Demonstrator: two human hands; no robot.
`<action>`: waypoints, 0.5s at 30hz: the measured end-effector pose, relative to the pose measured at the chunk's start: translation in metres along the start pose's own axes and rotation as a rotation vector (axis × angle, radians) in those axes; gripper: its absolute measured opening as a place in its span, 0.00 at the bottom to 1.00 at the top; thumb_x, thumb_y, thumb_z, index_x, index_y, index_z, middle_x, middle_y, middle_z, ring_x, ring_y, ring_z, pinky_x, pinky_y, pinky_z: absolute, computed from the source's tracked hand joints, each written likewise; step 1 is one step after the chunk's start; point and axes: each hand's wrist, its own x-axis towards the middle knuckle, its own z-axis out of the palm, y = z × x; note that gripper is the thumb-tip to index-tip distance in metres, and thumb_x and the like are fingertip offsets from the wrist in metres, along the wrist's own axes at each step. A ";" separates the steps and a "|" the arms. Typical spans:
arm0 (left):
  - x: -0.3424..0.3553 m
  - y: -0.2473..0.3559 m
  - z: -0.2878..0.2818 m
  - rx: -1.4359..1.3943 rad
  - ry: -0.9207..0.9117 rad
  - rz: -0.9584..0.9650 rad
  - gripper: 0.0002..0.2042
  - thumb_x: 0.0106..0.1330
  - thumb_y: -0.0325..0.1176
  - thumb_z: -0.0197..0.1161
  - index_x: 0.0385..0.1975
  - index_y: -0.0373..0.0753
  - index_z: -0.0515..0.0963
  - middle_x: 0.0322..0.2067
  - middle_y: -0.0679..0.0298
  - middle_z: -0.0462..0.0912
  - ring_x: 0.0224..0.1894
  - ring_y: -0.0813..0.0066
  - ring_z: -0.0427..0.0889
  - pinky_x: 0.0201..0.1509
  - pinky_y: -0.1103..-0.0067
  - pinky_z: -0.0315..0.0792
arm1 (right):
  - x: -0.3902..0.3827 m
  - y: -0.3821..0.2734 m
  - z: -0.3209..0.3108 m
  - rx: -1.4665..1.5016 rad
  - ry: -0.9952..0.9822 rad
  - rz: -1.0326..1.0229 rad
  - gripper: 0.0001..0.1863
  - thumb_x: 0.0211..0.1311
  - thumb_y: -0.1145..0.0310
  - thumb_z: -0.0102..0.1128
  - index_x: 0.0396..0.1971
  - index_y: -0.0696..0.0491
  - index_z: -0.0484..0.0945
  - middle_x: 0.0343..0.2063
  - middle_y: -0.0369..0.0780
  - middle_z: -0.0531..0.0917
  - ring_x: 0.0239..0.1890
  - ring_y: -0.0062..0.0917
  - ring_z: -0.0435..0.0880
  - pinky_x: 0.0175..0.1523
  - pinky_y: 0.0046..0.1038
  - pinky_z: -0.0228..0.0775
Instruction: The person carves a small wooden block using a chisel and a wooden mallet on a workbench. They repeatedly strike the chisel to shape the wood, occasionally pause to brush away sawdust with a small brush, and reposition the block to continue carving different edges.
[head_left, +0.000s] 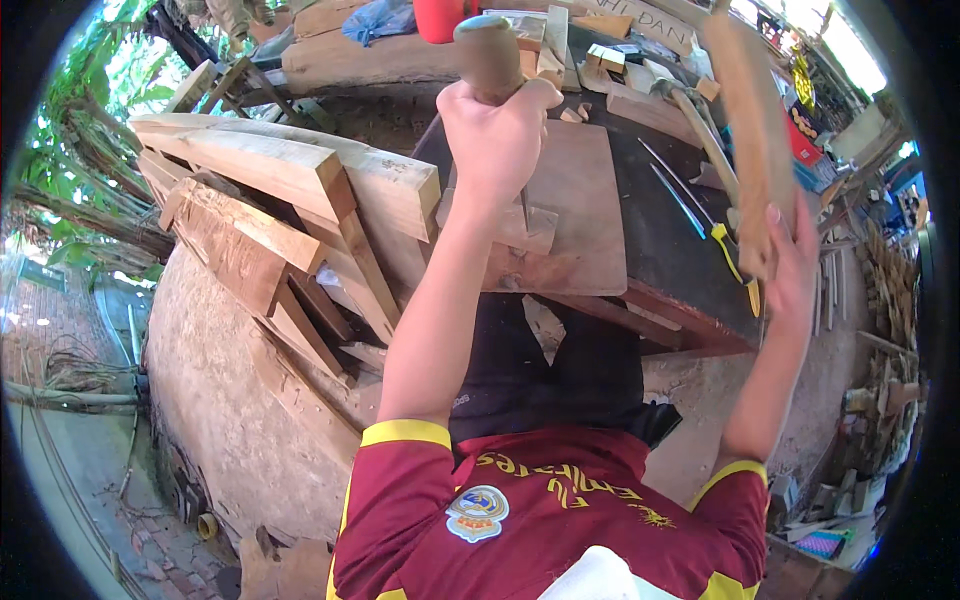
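Timber crowds the left of the frame: long sawn beams (250, 150) lie stacked, their square ends turned toward the middle. A dark-topped bench (665, 260) spans the centre right, bearing a flat board (585, 255) with a small wooden block (540, 232) on it. To the right of the board lie a thin blue rod (682, 203), a yellow-handled tool (725, 242) and a pale curved wooden handle (712, 150). At the top edge are a large log (365, 68), a crumpled blue plastic bag (383, 22) and a red container (436, 22). The left forearm passes in front of the beam ends and the board's left side.

At upper centre, the left hand (495, 135) has its fingers clamped around a chisel-like tool (489, 58). The tool's butt points toward the top edge; its thin shaft runs down to the block, though whether the tip touches cannot be told. At upper right, the right hand (788, 260) has its fingers wrapped around the lower end of a wooden bar (750, 130), which slants up and slightly left.

The bar is thick, brown and grained; the chisel-like tool's butt is rounded and greyish; the board is smooth, with rounded corners.
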 end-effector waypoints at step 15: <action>-0.002 -0.006 0.009 0.145 -0.028 0.006 0.07 0.46 0.24 0.61 0.13 0.33 0.71 0.12 0.73 0.71 0.17 0.88 0.64 0.21 0.83 0.62 | 0.011 -0.193 0.067 -0.580 -0.198 -0.664 0.25 0.49 0.73 0.58 0.52 0.53 0.72 0.38 0.49 0.82 0.39 0.39 0.82 0.44 0.34 0.73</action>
